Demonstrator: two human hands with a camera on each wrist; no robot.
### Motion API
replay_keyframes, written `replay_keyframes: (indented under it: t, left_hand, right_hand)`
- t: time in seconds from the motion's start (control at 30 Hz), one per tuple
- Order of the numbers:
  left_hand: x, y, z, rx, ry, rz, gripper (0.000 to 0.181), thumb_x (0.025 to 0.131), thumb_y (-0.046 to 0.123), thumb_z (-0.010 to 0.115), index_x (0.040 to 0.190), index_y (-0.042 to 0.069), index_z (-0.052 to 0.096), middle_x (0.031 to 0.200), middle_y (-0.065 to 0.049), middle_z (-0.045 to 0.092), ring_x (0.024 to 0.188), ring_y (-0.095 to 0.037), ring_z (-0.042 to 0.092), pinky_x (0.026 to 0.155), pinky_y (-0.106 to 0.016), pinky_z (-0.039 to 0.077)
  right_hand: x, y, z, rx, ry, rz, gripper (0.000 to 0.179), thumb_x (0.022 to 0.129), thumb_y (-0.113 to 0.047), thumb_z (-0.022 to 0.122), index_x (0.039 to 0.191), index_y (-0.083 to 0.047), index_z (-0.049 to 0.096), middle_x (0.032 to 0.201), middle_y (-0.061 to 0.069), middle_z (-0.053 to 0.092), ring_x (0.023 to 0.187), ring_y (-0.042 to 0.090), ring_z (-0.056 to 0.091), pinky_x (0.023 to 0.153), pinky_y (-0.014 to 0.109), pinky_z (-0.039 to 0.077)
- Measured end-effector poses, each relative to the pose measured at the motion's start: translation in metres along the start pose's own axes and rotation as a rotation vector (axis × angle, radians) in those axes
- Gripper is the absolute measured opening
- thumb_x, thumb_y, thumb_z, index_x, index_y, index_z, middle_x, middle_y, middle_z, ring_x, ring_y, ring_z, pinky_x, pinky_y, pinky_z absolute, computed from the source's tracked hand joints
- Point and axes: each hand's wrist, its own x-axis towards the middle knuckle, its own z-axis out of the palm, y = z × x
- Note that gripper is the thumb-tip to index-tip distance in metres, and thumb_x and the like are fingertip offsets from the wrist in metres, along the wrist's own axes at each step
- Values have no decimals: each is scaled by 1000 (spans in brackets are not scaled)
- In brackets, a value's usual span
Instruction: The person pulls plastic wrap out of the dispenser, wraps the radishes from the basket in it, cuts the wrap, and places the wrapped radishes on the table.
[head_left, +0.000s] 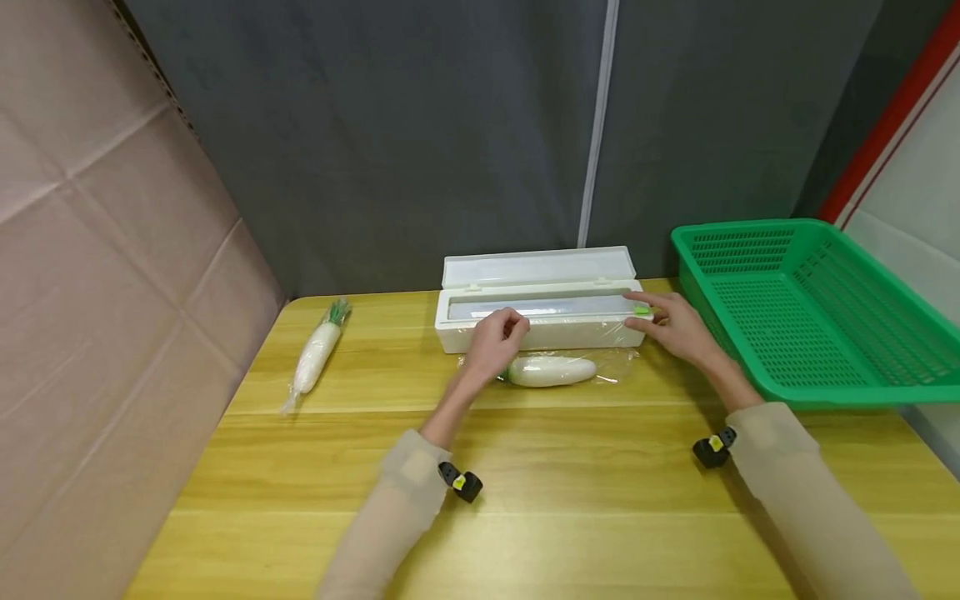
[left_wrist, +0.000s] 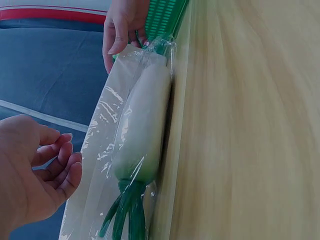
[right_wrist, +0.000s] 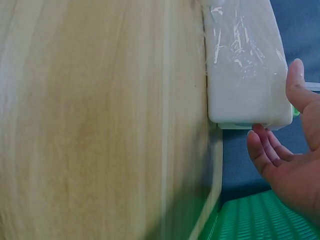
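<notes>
A white radish with green leaves, under clear cling film, lies in front of an opened white film box. Clear film also covers the box's front face. My left hand hovers above the radish's leafy end by the box front, fingers loosely curled; in the left wrist view nothing shows between them. At the box's right end, my right hand has thumb and fingers spread around the corner near a green slider. Whether its fingertips touch the box or slider is unclear.
Another wrapped white radish lies at the table's left. A green plastic basket stands at the right, close beside my right forearm. The box's lid is raised, and a dark grey partition rises behind the table.
</notes>
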Motion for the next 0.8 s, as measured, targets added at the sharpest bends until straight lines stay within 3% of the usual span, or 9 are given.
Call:
replay_keyframes:
  t: [0.27,0.43,0.8]
  left_hand:
    - [11,5,14,36,-32,0,17,100,10,55,96,2,69,83,-5,61,74,-14,53,71,-26,47]
    - [16,11,21,57,-77,5,18,101,12,54,97,2,69,85,-4,60,77,-14,54,73,-26,47]
    - [40,28,49,204,-155,123,14,100,10,58,100,3,70,89,-4,64,85,-14,55,78,-21,44]
  right_hand:
    - [3,5,0,-18,-33,-7,52,94,-18,74,141,-3,58,119,27,59,73,26,48,67,36,39]
    - [2,7,0,-23,-28,40,57,91,-22,77,142,-5,57,117,27,57,83,29,48,71,40,40]
    - [1,16,2,-21,-1,70,57,90,-26,79,142,-11,60,112,20,57,89,27,48,74,40,40]
